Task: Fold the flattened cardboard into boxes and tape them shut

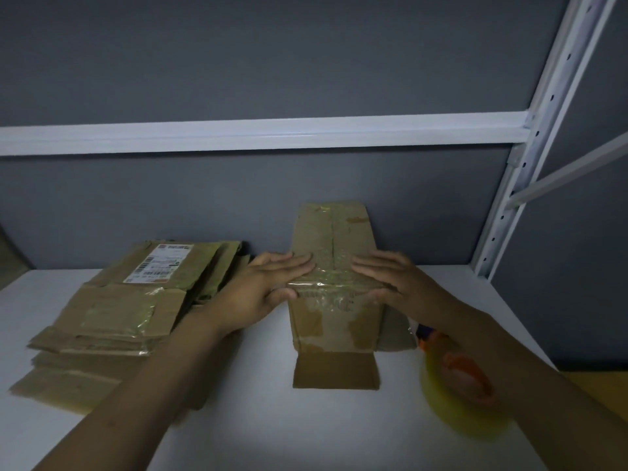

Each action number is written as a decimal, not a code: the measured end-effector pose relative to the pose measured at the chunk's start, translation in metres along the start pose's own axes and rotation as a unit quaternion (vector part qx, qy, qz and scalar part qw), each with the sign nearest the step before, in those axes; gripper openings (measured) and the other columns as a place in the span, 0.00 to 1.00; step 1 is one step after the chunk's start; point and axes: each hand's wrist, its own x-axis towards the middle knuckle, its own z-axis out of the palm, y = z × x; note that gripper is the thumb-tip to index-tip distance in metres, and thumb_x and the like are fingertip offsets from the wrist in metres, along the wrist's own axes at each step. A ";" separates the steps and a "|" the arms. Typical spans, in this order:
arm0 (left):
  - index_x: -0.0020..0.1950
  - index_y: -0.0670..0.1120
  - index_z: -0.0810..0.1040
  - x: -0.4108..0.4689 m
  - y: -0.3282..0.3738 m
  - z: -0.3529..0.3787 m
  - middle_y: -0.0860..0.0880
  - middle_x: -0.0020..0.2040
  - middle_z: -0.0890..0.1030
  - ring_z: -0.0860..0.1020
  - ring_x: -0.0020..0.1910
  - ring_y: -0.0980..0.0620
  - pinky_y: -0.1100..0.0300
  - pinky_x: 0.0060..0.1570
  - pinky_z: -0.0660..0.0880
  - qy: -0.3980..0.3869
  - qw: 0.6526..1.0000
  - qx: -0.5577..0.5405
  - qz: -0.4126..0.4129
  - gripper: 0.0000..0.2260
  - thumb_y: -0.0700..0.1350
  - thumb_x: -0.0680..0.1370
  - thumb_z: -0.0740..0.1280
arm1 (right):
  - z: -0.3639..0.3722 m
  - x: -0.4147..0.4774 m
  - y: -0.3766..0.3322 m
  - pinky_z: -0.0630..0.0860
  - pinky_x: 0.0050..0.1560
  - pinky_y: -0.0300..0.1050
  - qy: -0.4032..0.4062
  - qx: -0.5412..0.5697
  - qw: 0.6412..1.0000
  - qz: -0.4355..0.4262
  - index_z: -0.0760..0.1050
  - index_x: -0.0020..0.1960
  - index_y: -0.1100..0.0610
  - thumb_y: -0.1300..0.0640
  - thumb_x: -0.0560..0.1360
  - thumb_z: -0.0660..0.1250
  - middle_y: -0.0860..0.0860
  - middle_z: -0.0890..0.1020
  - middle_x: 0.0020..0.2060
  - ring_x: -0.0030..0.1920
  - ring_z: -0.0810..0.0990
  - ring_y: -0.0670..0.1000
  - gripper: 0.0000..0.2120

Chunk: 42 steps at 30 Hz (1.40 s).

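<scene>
Box, centre of frame, on the desk: partly formed, with a strip of clear tape laid across its upper edge.

Left hand and right hand: fingers straight, pressed flat on the tape from either side. Nothing is grasped.

Near flap, lower centre: laid open on the desk, untaped.

Far flap: stood up against the wall, apparently not yet closed.

Stack of flattened cardboard, left of frame: unfolded, with several pieces judged still to be done.

Tape roll, lower right, by the right forearm: whether it is rested on the desk cannot be told.

Progress: judged early. One box is in hand and no finished box is seen.
</scene>
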 end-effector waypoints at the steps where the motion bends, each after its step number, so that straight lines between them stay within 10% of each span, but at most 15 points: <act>1: 0.74 0.53 0.67 -0.003 0.000 -0.001 0.57 0.74 0.66 0.62 0.73 0.57 0.68 0.70 0.54 0.000 1.000 -0.012 0.004 0.25 0.61 0.80 0.54 | -0.002 0.000 -0.002 0.45 0.64 0.23 -0.001 0.005 1.000 0.007 0.62 0.71 0.42 0.47 0.78 0.63 0.32 0.62 0.69 0.69 0.53 0.35 0.23; 9: 0.63 0.56 0.78 0.019 0.006 -0.027 0.64 0.60 0.77 0.72 0.59 0.68 0.73 0.58 0.66 -0.023 0.988 -0.126 -0.088 0.23 0.66 0.73 0.64 | -0.008 -0.002 -0.009 0.50 0.66 0.25 -0.003 0.055 0.997 0.048 0.67 0.65 0.38 0.50 0.75 0.68 0.30 0.66 0.65 0.69 0.58 0.34 0.22; 18: 0.67 0.52 0.73 0.112 -0.070 0.008 0.47 0.65 0.73 0.71 0.66 0.48 0.55 0.67 0.66 -0.022 0.961 -0.126 -0.244 0.35 0.72 0.68 0.63 | -0.012 -0.013 -0.008 0.59 0.71 0.32 0.023 0.219 0.972 0.080 0.76 0.62 0.52 0.62 0.70 0.73 0.41 0.75 0.63 0.70 0.63 0.34 0.22; 23: 0.67 0.53 0.73 0.105 -0.084 0.015 0.49 0.66 0.69 0.71 0.62 0.54 0.59 0.69 0.65 0.054 0.934 -0.193 -0.297 0.30 0.64 0.69 0.72 | -0.004 -0.017 -0.019 0.69 0.63 0.36 0.201 0.114 0.950 0.209 0.76 0.60 0.44 0.53 0.67 0.77 0.38 0.73 0.61 0.60 0.72 0.41 0.24; 28: 0.59 0.50 0.79 0.099 -0.068 -0.006 0.43 0.61 0.77 0.78 0.56 0.49 0.52 0.64 0.73 0.212 0.879 -0.271 -0.330 0.26 0.61 0.65 0.73 | -0.008 0.000 -0.024 0.81 0.42 0.56 0.372 0.246 0.836 0.319 0.71 0.45 0.52 0.50 0.73 0.71 0.54 0.81 0.42 0.38 0.82 0.54 0.10; 32: 0.55 0.53 0.80 0.087 -0.048 -0.027 0.47 0.56 0.80 0.79 0.51 0.51 0.52 0.59 0.76 0.337 0.828 -0.262 -0.363 0.18 0.56 0.67 0.71 | -0.018 0.018 -0.021 0.80 0.49 0.60 0.325 0.248 0.859 0.309 0.79 0.40 0.53 0.45 0.75 0.66 0.51 0.83 0.37 0.41 0.83 0.53 0.12; 37: 0.64 0.50 0.77 0.055 0.004 -0.027 0.44 0.60 0.78 0.77 0.57 0.46 0.52 0.61 0.74 0.357 0.817 -0.172 -0.418 0.26 0.57 0.67 0.68 | -0.025 0.025 -0.019 0.75 0.62 0.53 0.168 0.508 0.814 0.224 0.72 0.68 0.49 0.39 0.70 0.71 0.50 0.80 0.60 0.59 0.79 0.52 0.30; 39: 0.65 0.50 0.77 0.042 0.025 -0.022 0.48 0.57 0.79 0.77 0.57 0.46 0.54 0.57 0.75 0.341 0.823 -0.129 -0.436 0.27 0.57 0.68 0.70 | -0.033 0.027 -0.010 0.75 0.62 0.51 0.152 0.468 0.833 0.252 0.63 0.74 0.45 0.39 0.61 0.77 0.48 0.75 0.66 0.62 0.77 0.51 0.46; 42: 0.62 0.49 0.78 0.028 0.030 -0.012 0.51 0.52 0.81 0.79 0.54 0.47 0.56 0.51 0.75 0.271 0.825 -0.178 -0.462 0.25 0.58 0.68 0.72 | -0.046 0.028 0.004 0.74 0.58 0.45 0.100 0.344 0.886 0.295 0.57 0.76 0.46 0.45 0.69 0.73 0.48 0.70 0.68 0.62 0.73 0.50 0.41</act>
